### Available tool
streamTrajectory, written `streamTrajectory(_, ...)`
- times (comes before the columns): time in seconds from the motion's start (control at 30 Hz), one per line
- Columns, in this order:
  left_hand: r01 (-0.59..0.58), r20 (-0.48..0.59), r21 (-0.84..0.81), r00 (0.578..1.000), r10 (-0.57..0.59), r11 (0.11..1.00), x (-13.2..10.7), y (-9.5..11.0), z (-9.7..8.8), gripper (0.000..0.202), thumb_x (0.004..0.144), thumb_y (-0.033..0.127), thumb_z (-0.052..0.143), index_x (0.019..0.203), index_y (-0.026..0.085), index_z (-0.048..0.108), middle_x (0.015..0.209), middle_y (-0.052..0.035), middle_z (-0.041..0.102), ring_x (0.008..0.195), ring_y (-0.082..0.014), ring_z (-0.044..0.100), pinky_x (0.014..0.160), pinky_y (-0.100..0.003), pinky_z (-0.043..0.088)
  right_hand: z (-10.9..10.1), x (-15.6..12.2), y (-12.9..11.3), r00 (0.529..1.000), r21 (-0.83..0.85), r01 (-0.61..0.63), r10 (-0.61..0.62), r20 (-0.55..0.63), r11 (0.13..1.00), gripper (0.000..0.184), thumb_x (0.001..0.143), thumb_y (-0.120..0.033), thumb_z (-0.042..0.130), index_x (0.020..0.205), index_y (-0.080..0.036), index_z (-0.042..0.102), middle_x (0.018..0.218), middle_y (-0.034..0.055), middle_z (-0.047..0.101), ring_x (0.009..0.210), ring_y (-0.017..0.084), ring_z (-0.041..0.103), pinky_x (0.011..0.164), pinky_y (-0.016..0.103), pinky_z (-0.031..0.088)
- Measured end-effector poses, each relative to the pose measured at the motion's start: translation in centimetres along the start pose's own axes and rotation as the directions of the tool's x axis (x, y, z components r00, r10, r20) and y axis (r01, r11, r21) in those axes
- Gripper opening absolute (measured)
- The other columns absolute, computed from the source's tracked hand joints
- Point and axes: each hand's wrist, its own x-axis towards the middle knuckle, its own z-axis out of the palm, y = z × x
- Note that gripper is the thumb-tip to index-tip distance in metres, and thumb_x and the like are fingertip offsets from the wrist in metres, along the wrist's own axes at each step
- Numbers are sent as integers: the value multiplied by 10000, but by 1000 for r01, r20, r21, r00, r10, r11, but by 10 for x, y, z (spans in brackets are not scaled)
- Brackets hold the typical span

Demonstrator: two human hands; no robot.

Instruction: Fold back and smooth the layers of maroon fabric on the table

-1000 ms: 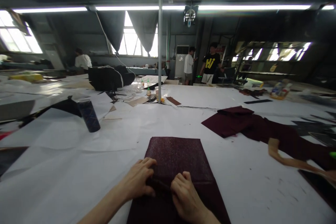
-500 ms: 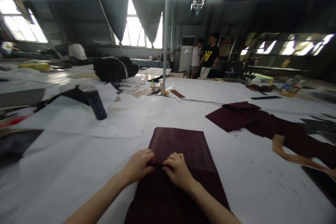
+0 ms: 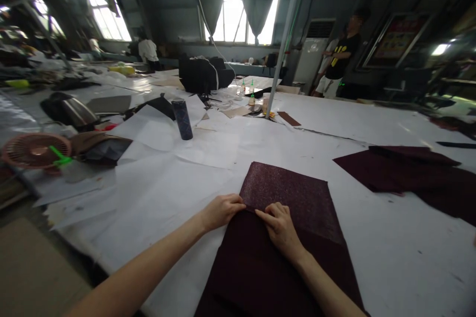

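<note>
A long dark maroon fabric piece (image 3: 267, 262) lies on the white table in front of me, with a paler speckled section (image 3: 290, 188) at its far end. My left hand (image 3: 225, 209) is at the piece's left edge, thumb and fingertips pinching the fabric where the dark part meets the speckled one. Just to its right, my right hand (image 3: 280, 230) rests on the same seam line, fingers bent and the thumb and fingertips gripping the fabric's fold. Beneath the fingers the exact fold is partly hidden.
More maroon fabric (image 3: 405, 168) lies to the right. A dark cylinder (image 3: 182, 119) stands beyond my left hand, near a metal pole (image 3: 284, 42). On the left are a pink fan (image 3: 35, 151) and a green-nozzled bottle (image 3: 72, 168). A person in black (image 3: 342, 54) stands at the back.
My view has turned left and tilted, so the fan and table's left edge now show. Both hands stay at the fabric, and my left fingers now pinch its left edge.
</note>
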Motion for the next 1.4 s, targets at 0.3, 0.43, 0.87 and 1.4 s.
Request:
streamTrajectory(0.3,-26,-45,48,999,28,999,-5,-3,4,308,962,153,358,1126,191,616,1065,-63,635,976,-141,599,901,-269,511,1,-1,-1,999,-59,10,-7,52,998,365,930,-121,482,1218,-315,594,903,49,525,870,191,440,807,358,313)
streamTrajectory(0.43,-47,-19,90,999,49,995,-5,-3,5,310,942,122,378,1134,189,612,1088,-70,625,1015,-150,586,922,-284,510,1,0,-1,998,-70,20,-16,54,997,365,923,-108,475,1211,-293,601,903,54,521,871,191,438,809,357,314)
streamTrajectory(0.87,-49,103,295,995,19,954,0,20,-21,213,901,66,410,912,136,611,1045,-106,591,941,-207,545,850,-363,487,-2,1,-6,998,-106,39,-32,61,994,316,911,-99,476,1142,-254,627,898,60,529,865,191,443,813,355,319)
streamTrajectory(1.4,-15,279,510,948,-149,860,23,69,8,424,824,19,428,1239,85,488,994,-126,596,847,-220,566,703,-311,504,-18,-12,10,997,-80,1,5,79,997,354,938,-135,473,1224,-304,595,887,48,524,869,183,451,806,341,317)
